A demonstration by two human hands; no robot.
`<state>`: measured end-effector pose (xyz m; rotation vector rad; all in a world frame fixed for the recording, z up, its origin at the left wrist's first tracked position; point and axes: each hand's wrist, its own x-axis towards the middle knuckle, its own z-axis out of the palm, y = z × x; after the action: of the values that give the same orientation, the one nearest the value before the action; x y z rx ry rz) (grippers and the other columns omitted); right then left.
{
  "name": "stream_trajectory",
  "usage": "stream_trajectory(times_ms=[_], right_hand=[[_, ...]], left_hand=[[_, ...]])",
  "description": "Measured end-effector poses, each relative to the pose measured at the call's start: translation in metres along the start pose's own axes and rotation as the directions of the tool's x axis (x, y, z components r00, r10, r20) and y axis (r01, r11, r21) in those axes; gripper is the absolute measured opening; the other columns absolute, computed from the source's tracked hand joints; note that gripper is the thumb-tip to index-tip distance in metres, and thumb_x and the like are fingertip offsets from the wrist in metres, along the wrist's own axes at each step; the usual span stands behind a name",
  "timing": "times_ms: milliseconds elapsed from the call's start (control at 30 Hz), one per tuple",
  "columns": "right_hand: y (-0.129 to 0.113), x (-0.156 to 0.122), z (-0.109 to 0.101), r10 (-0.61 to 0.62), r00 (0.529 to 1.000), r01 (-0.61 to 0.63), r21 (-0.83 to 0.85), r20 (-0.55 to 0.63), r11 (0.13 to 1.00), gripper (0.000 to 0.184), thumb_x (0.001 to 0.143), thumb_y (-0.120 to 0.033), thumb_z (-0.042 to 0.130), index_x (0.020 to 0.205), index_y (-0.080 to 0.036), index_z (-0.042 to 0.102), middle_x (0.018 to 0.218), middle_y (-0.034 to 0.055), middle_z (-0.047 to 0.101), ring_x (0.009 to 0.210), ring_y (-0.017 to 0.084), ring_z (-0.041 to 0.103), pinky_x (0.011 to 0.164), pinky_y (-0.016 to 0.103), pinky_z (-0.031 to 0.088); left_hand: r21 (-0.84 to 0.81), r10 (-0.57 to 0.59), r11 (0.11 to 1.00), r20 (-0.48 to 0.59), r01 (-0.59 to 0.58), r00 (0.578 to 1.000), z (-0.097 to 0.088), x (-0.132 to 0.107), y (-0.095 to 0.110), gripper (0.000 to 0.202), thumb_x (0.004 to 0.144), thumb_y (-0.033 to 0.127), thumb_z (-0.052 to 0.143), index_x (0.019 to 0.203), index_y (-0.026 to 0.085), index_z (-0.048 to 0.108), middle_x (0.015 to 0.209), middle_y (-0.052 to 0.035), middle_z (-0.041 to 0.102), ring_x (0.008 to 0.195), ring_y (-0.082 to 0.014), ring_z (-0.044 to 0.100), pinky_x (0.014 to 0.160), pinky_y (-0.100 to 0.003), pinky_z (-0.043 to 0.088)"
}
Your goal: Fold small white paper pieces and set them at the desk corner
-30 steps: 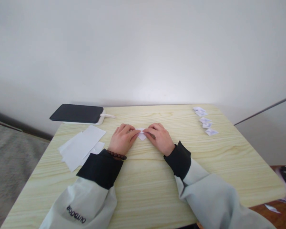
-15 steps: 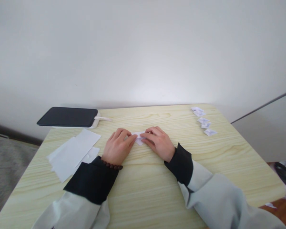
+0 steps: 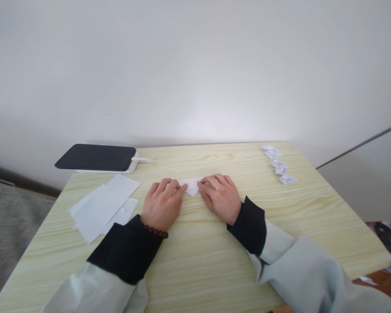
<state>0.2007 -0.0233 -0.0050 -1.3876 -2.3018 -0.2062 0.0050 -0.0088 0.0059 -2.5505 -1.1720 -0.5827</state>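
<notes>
A small folded piece of white paper [image 3: 191, 186] lies on the light wooden table [image 3: 215, 252], between my two hands. My left hand [image 3: 163, 204] rests palm down with its fingers curled, and its fingertips press on the paper's left edge. My right hand [image 3: 220, 196] lies beside it, fingers bent, fingertips pressing the paper's right edge. Both hands hold the paper flat against the table. A dark bead bracelet [image 3: 155, 231] circles my left wrist.
A stack of white paper sheets [image 3: 102, 206] lies left of my hands. A black phone [image 3: 96, 157] with a white cable sits on a white block at the back left. Several small folded paper pieces [image 3: 278, 165] lie at the back right. A dark object [image 3: 389, 239] sits beyond the table's right edge.
My hands have slid slightly apart, so more of the folded paper shows between them. The view has shifted a little.
</notes>
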Motion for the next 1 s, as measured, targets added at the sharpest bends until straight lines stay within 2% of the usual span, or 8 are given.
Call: stream_trajectory(times_ms=[233, 367, 533, 600, 700, 767, 1000], right_hand=[[0.004, 0.001, -0.004, 0.066, 0.998, -0.067, 0.037, 0.023, 0.997, 0.021, 0.09, -0.024, 0.046, 0.091, -0.019, 0.067, 0.098, 0.004, 0.064, 0.092, 0.02, 0.051, 0.079, 0.034, 0.039], [0.005, 0.01, -0.001, 0.157, 0.986, -0.162, 0.112, 0.052, 0.98, 0.026, 0.092, -0.034, 0.045, 0.081, -0.019, 0.063, 0.093, 0.0042, 0.062, 0.088, 0.019, 0.051, 0.079, 0.033, 0.04], [0.007, 0.017, 0.009, 0.282, 0.957, -0.291, 0.246, 0.073, 0.925, 0.015, 0.084, -0.034, 0.057, 0.081, -0.019, 0.059, 0.091, 0.0037, 0.059, 0.088, 0.019, 0.052, 0.081, 0.032, 0.041], [0.007, 0.018, 0.012, 0.307, 0.948, -0.317, 0.269, 0.079, 0.909, 0.014, 0.083, -0.033, 0.058, 0.086, -0.019, 0.06, 0.094, 0.0042, 0.058, 0.091, 0.02, 0.052, 0.084, 0.033, 0.041], [0.007, 0.018, 0.013, 0.3, 0.951, -0.307, 0.272, 0.069, 0.912, 0.026, 0.084, -0.034, 0.056, 0.106, -0.02, 0.059, 0.106, 0.0068, 0.056, 0.098, 0.022, 0.051, 0.087, 0.036, 0.04], [0.007, 0.017, 0.012, 0.272, 0.959, -0.282, 0.274, 0.073, 0.92, 0.031, 0.085, -0.038, 0.055, 0.11, -0.021, 0.058, 0.111, 0.0076, 0.054, 0.101, 0.023, 0.051, 0.088, 0.037, 0.039], [0.01, 0.016, 0.01, 0.227, 0.966, -0.256, 0.362, 0.12, 0.896, 0.019, 0.083, -0.037, 0.059, 0.095, -0.023, 0.063, 0.108, 0.0038, 0.058, 0.101, 0.02, 0.051, 0.088, 0.035, 0.036]], left_hand=[[-0.073, -0.065, 0.995, 0.008, 0.065, 0.998, 0.002, -0.002, -0.005, 0.024, 0.077, 0.012, 0.053, 0.093, 0.02, 0.069, 0.086, -0.0041, 0.066, 0.088, -0.0223, 0.058, 0.07, -0.034, 0.048], [-0.149, -0.169, 0.974, 0.028, 0.171, 0.985, 0.002, 0.004, -0.006, 0.018, 0.08, 0.021, 0.053, 0.086, 0.022, 0.07, 0.09, -0.0045, 0.065, 0.088, -0.0222, 0.057, 0.075, -0.036, 0.048], [-0.234, -0.252, 0.935, 0.09, 0.267, 0.963, 0.008, 0.008, -0.011, 0.023, 0.084, 0.038, 0.054, 0.078, 0.021, 0.069, 0.088, -0.005, 0.062, 0.089, -0.0221, 0.054, 0.081, -0.037, 0.047], [-0.258, -0.274, 0.921, 0.099, 0.29, 0.957, 0.011, 0.008, -0.014, 0.021, 0.083, 0.039, 0.056, 0.085, 0.022, 0.069, 0.09, -0.0048, 0.061, 0.09, -0.0222, 0.053, 0.083, -0.037, 0.047], [-0.259, -0.282, 0.919, 0.096, 0.298, 0.955, 0.015, 0.007, -0.016, 0.031, 0.082, 0.039, 0.057, 0.107, 0.021, 0.065, 0.099, -0.0068, 0.059, 0.097, -0.0242, 0.051, 0.087, -0.039, 0.046], [-0.254, -0.271, 0.924, 0.097, 0.287, 0.958, 0.016, 0.007, -0.016, 0.033, 0.083, 0.038, 0.056, 0.11, 0.02, 0.064, 0.103, -0.0077, 0.058, 0.099, -0.0248, 0.05, 0.089, -0.04, 0.045], [-0.317, -0.254, 0.903, 0.15, 0.29, 0.956, 0.012, 0.008, -0.014, 0.026, 0.082, 0.035, 0.055, 0.102, 0.021, 0.064, 0.103, -0.0062, 0.059, 0.101, -0.0241, 0.05, 0.091, -0.042, 0.042]])
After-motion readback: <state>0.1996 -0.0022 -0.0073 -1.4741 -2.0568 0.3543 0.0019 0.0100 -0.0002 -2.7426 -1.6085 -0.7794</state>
